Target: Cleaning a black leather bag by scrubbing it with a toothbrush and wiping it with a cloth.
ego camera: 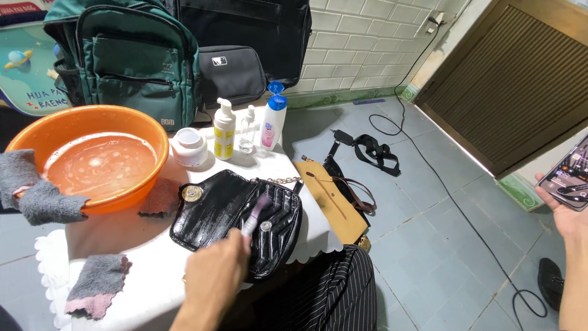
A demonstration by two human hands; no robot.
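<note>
Brushing a black handbag on a small white table

The black handbag [236, 220] lies flat near the table's [141, 294] front edge, chain strap trailing toward 2 o'clock. The right hand [214, 279] is clamped around a small brush [254, 214] whose tip rests on the bag's flap. The left hand [566, 214], well apart at 3 o'clock, is curled under a phone [569, 175]. At 10 o'clock from the bag sits an orange basin [92, 156] of cloudy water with a grey cloth [37, 193] draped over its rim; at 12 o'clock stand a white jar [190, 147], a pump bottle [224, 130] and a blue-capped bottle [274, 116]. Another grey cloth [98, 285] lies at 8 o'clock.
</note>
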